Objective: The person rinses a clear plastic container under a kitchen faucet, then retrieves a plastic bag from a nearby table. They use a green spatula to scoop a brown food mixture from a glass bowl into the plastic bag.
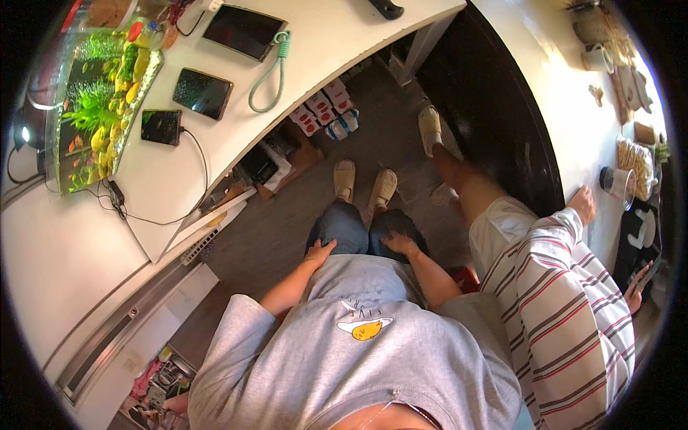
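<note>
My left hand [321, 253] rests on my left thigh, thumb apart from the fingers, with nothing in it. On my right thigh lies my right hand [400, 244], its fingers spread and also holding nothing. Both thighs are in dark jeans [339, 228]. Ahead to the left, on a white desk [236, 102], lie a small phone [160, 128] with a black cable [204, 166] in it, a mid-sized dark-screened device [203, 93] and a larger one [244, 32]. A green wrist lanyard [280, 75] is tied to the larger one's corner.
A lit fish tank [102, 113] stands on the desk's left. Printed boxes [322, 105] sit on the floor under it. At right, a person in a striped shirt [559, 301] sits close beside me, one hand on a white counter [570, 107] holding a plastic cup [618, 185].
</note>
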